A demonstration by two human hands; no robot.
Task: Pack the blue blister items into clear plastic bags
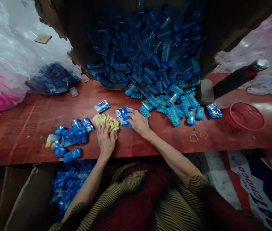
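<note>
My left hand [106,141] rests on the red table [25,128] with its fingers laid on a yellowish pile of rubber bands [106,121]. My right hand [138,123] lies beside it, fingers curled onto a blue plastic packet [123,115]. A small heap of filled blue packets [72,138] sits left of my left hand. A single flat packet [101,106] lies just beyond the yellowish pile.
A big pile of blue packets [150,64] spills from a torn cardboard box at the back. A red mesh basket [244,116] stands at the right, behind it a dark handled tool [232,80]. Plastic bags flank both sides. More blue packets [68,183] lie below the table edge.
</note>
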